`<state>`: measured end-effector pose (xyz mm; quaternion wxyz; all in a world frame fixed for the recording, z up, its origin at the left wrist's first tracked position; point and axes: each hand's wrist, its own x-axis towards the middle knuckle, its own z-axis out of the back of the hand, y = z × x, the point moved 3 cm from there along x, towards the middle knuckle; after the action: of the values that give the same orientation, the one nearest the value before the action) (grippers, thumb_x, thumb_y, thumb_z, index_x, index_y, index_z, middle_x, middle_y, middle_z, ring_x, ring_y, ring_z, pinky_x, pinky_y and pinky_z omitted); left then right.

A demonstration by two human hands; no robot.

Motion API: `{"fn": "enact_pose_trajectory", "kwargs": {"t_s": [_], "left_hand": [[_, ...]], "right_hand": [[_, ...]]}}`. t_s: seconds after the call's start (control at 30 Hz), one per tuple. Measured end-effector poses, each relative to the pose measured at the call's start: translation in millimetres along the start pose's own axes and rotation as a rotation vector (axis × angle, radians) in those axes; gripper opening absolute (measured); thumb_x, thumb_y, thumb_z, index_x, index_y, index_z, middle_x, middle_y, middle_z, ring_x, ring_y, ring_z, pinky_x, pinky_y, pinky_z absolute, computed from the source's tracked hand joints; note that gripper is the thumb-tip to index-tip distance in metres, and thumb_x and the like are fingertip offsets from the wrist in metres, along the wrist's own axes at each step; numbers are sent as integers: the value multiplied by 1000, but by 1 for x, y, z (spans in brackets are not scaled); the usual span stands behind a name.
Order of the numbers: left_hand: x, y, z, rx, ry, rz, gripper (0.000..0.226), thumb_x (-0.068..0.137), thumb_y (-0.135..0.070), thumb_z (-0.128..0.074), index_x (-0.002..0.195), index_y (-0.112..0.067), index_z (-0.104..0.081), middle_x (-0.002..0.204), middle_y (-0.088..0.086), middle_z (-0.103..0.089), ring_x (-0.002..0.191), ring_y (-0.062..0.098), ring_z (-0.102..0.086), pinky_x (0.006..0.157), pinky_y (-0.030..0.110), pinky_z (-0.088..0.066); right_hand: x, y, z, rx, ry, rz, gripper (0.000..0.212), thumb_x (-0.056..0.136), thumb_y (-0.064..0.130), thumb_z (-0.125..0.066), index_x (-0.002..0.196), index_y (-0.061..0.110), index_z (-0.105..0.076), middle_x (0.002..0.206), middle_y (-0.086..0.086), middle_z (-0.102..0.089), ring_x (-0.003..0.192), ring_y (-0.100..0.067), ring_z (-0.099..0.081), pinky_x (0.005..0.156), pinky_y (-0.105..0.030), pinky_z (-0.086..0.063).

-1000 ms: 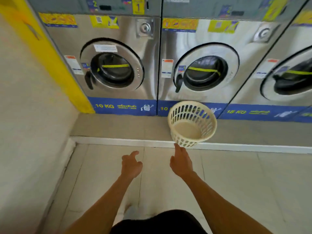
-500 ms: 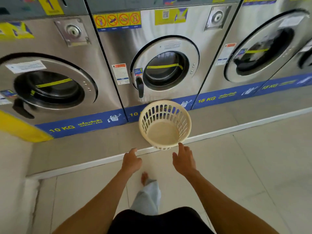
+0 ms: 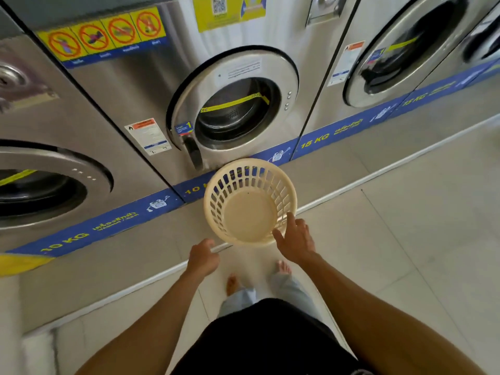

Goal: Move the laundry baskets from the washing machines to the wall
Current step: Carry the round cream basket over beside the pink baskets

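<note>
A round cream plastic laundry basket [image 3: 249, 209] with slotted walls stands empty on the raised grey ledge [image 3: 130, 247], right in front of the middle washing machine [image 3: 235, 109]. My right hand [image 3: 295, 239] is open at the basket's near right side, with fingertips on the rim and the thumb against the outer wall. My left hand [image 3: 203, 257] hovers just below the basket's near left edge, loosely curled and apart from it, holding nothing.
Steel front-loading machines stand in a row: one at the left [image 3: 40, 185] and a 15 KG one at the right [image 3: 400, 55], all doors closed. A white step edge [image 3: 351, 185] divides ledge from tiled floor [image 3: 392, 253]. My bare feet [image 3: 282, 266] stand just before it.
I have stepped closer to the middle machine and the view has swung right. My right hand moved from the basket's near edge up onto its right rim. The basket has stayed in place.
</note>
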<state>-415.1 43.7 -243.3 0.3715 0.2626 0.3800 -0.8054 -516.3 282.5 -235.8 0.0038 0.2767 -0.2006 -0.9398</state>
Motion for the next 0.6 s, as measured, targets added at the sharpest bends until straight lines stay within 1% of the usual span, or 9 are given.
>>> {"fn": "enact_pose_trajectory", "kwargs": {"t_s": [0.13, 0.27, 0.37, 0.53, 0.6], "left_hand": [[20, -20, 2, 4, -23, -12, 45, 86, -12, -59, 131, -11, -57, 131, 16, -60, 117, 34, -58, 95, 35, -48], [41, -32, 3, 8, -28, 15, 48, 85, -12, -58, 132, -14, -55, 129, 19, -59, 115, 36, -58, 89, 34, -48], [64, -34, 0, 84, -26, 29, 52, 83, -13, -56, 135, -19, -52, 127, 21, -57, 114, 38, -58, 89, 39, -51], [110, -38, -22, 97, -63, 80, 51, 84, -15, -56, 135, -20, -53, 126, 23, -55, 114, 39, -57, 94, 40, -51], [132, -35, -38, 75, -67, 101, 52, 83, -15, -57, 135, -20, -53, 124, 22, -57, 111, 38, -59, 91, 40, -53]], "right_hand": [[24, -5, 0, -36, 45, 1, 73, 97, 52, -52, 157, 20, -24, 147, -19, -44, 131, -37, -46, 100, -53, -49], [56, -8, -4, -57, 91, 8, 71, 97, 52, -52, 155, 20, -26, 144, -21, -45, 128, -39, -48, 98, -55, -50], [83, -12, -9, -59, 104, -2, 69, 97, 51, -52, 154, 21, -28, 144, -21, -45, 127, -39, -50, 99, -55, -51], [132, -29, -23, -76, 146, -32, 64, 97, 50, -51, 152, 24, -30, 145, -17, -45, 128, -38, -50, 100, -56, -50], [157, -41, -31, -86, 163, -46, 63, 98, 48, -51, 153, 24, -30, 145, -17, -45, 127, -38, -49, 101, -56, -50]]}}
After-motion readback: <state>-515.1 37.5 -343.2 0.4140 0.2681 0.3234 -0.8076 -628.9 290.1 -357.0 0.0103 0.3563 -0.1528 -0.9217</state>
